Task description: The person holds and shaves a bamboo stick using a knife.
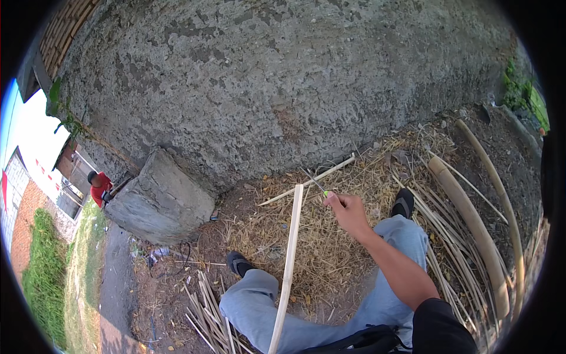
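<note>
- Just left of the right grip (348,210), a pale bamboo strip (289,259) runs up from the bottom edge, leaning a touch right, with its top end near the knife but apart from it.
- The right grip itself is curled tight around the green handle of that knife (325,193), thin blade angled up and left.
- Left grip is out of frame, so can't tell you if it's pinching anything.
- Up and left of the right grip, another strip (337,167) lies slantwise on the straw (318,248), close to the wall; the blade crosses in front of it.
- Down and right of it there's the bare forearm (404,271), then a black sleeve (441,330).
- Below it, legs in light blue jeans (386,301), spread apart.
- Off to its right, loads of thin slats (451,251) next to a thick curved pole (474,230).
- Well down-left of it, a second bunch of slats (211,310).
- Far left, a big concrete block (159,200) with someone in a red top (101,186) beyond it.
- Above it all, rough grey wall (306,88).
</note>
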The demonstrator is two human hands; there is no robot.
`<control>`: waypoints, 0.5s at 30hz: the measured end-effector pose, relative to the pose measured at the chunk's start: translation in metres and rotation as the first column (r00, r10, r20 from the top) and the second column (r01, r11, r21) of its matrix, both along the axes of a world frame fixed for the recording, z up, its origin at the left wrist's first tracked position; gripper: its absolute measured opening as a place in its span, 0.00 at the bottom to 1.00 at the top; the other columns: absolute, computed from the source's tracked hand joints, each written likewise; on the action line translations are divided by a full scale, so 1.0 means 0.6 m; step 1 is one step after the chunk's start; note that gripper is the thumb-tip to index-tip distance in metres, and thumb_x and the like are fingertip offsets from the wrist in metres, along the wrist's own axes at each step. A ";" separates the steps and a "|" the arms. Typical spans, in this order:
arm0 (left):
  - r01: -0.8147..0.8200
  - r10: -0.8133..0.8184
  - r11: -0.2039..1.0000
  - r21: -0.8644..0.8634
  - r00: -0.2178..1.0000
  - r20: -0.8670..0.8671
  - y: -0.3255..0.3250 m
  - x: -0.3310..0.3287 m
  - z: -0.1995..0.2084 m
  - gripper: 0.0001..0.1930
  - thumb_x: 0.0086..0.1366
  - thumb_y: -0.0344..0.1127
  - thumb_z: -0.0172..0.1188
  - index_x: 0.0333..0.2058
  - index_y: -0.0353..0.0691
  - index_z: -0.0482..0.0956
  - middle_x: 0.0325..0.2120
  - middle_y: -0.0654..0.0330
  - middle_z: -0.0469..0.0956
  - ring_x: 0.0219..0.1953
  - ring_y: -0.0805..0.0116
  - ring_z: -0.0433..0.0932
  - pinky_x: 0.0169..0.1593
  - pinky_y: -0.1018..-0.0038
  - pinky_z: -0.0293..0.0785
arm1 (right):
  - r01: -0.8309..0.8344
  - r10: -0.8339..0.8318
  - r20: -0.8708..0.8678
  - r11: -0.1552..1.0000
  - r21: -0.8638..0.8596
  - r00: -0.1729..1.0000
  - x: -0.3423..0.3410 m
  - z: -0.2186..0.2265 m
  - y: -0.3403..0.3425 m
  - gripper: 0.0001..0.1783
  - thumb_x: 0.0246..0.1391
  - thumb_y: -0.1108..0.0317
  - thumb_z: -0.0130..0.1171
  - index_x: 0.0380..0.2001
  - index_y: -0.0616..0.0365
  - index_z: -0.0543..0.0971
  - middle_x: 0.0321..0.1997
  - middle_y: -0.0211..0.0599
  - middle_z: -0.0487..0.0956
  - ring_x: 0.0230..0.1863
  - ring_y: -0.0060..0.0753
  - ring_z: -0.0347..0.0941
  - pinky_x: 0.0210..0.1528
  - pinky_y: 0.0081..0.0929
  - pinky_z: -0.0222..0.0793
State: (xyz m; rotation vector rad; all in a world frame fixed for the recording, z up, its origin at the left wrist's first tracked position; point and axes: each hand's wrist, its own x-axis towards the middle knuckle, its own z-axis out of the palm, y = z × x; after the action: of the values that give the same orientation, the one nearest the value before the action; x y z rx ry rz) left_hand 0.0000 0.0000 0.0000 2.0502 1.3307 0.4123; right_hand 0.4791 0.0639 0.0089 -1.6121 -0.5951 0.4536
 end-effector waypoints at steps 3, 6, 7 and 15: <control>-0.057 0.057 0.998 -0.013 0.998 -0.016 0.010 -0.008 -0.012 0.21 0.71 0.47 0.48 0.27 0.35 0.76 0.16 0.54 0.71 0.19 0.63 0.68 0.25 0.63 0.66 | -0.077 0.082 -0.065 0.994 0.073 0.995 -0.015 0.003 -0.001 0.25 0.61 0.47 0.58 0.37 0.62 0.85 0.12 0.24 0.68 0.16 0.14 0.58 0.19 0.25 0.55; -0.050 0.051 0.998 0.045 0.998 -0.021 0.032 -0.008 0.004 0.18 0.70 0.44 0.51 0.30 0.36 0.79 0.16 0.55 0.71 0.19 0.65 0.67 0.25 0.66 0.65 | -0.004 0.024 -0.108 0.984 0.180 0.994 -0.046 0.019 0.000 0.24 0.59 0.50 0.62 0.33 0.66 0.83 0.17 0.21 0.70 0.18 0.11 0.57 0.18 0.23 0.50; -0.026 0.031 0.992 0.125 0.999 -0.040 0.045 -0.003 0.000 0.16 0.70 0.43 0.53 0.33 0.36 0.80 0.16 0.56 0.71 0.18 0.65 0.67 0.25 0.67 0.65 | 0.002 0.017 -0.082 0.972 0.233 0.997 -0.046 0.023 0.001 0.22 0.57 0.52 0.64 0.32 0.66 0.82 0.19 0.23 0.72 0.18 0.10 0.57 0.17 0.22 0.50; 0.356 -0.269 0.792 0.496 0.933 -0.240 0.192 0.144 0.098 0.16 0.51 0.43 0.74 0.34 0.40 0.84 0.22 0.56 0.81 0.18 0.59 0.79 0.24 0.70 0.73 | 0.130 0.029 -0.331 0.886 0.446 0.943 0.008 0.060 -0.023 0.14 0.53 0.61 0.69 0.30 0.60 0.79 0.22 0.35 0.79 0.14 0.10 0.61 0.15 0.14 0.50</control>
State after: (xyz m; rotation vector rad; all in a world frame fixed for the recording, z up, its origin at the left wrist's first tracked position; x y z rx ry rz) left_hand 0.0864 0.1150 0.0590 2.7694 0.9931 0.5201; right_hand 0.4840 0.0502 0.0451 -1.0599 -0.3668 0.4861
